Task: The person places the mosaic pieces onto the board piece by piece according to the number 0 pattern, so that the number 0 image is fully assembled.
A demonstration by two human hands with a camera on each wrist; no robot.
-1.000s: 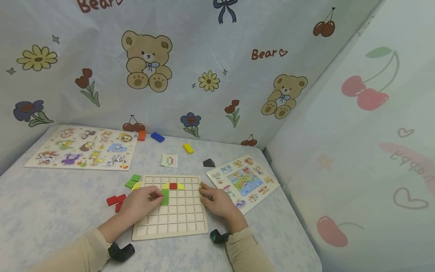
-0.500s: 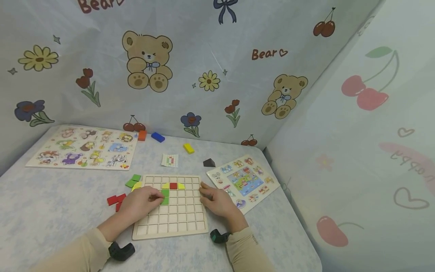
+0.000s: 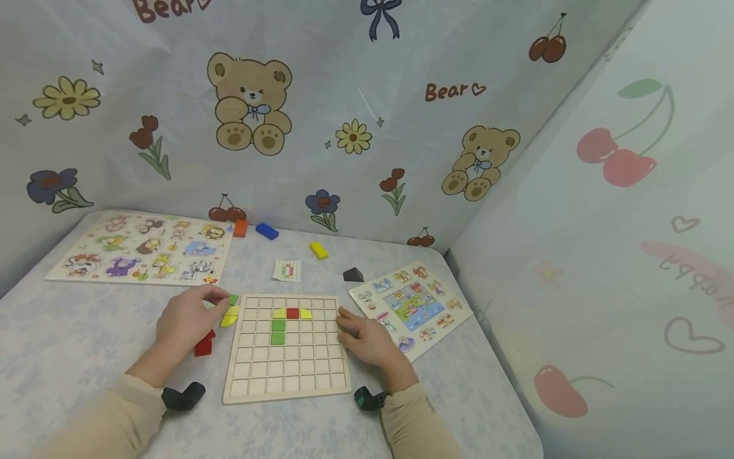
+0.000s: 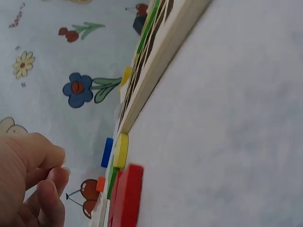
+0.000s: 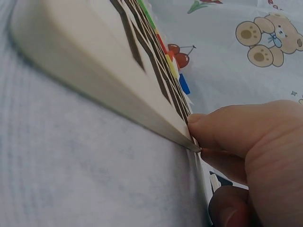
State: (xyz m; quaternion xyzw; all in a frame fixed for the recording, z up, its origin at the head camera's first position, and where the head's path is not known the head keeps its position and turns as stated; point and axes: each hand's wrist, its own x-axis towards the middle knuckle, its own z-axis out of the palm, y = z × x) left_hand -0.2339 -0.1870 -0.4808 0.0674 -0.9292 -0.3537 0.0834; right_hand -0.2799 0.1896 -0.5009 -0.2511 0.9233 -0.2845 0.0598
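Observation:
A wooden grid board [image 3: 289,366] lies on the table with two green tiles [image 3: 278,331], one red tile [image 3: 292,313] and two yellow corner pieces in its cells. My right hand [image 3: 369,341] grips its right edge; the right wrist view shows the thumb on top of the rim and a finger at its side. My left hand [image 3: 186,322] hovers left of the board, over the loose pieces, its fingers bent and nothing seen between them. Beside it lie a loose green tile [image 3: 232,299], yellow pieces [image 3: 229,317] and red tiles [image 3: 203,346], partly hidden by the hand.
Behind the board lies a small pattern card [image 3: 288,271]. Blue [image 3: 267,231], orange [image 3: 241,228], yellow [image 3: 318,250] and black [image 3: 353,275] blocks stand farther back. An animal puzzle board [image 3: 140,248] is at the back left, another puzzle board [image 3: 413,306] at the right.
My left hand has left the green tiles on the board and moved left and back to the loose pieces. The right hand has stayed on the board's edge.

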